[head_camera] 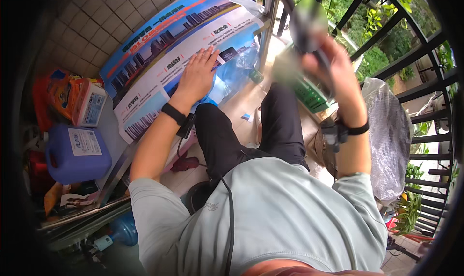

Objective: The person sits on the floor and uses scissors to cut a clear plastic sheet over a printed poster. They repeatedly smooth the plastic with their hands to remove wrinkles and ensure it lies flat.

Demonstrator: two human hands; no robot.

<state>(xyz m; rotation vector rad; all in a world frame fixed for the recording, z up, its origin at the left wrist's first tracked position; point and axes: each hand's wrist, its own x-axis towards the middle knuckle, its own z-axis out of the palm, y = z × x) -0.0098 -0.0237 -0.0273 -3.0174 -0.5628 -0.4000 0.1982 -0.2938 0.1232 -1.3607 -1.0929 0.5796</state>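
Note:
My left hand lies flat, palm down, on a large printed poster spread over a surface beside a tiled wall. Its fingers are spread and hold nothing. My right hand is raised at the upper right, near the railing, with its fingers bent round a dark, blurred object that has a long thin part. Motion blur hides what that object is. Below it stands a green printed carton. Clear plastic shows at the poster's lower edge.
On the left stand a purple plastic jug and a white tub with an orange packet. A large blue water bottle lies below. Black metal railings run along the right, beside something under a silvery cover.

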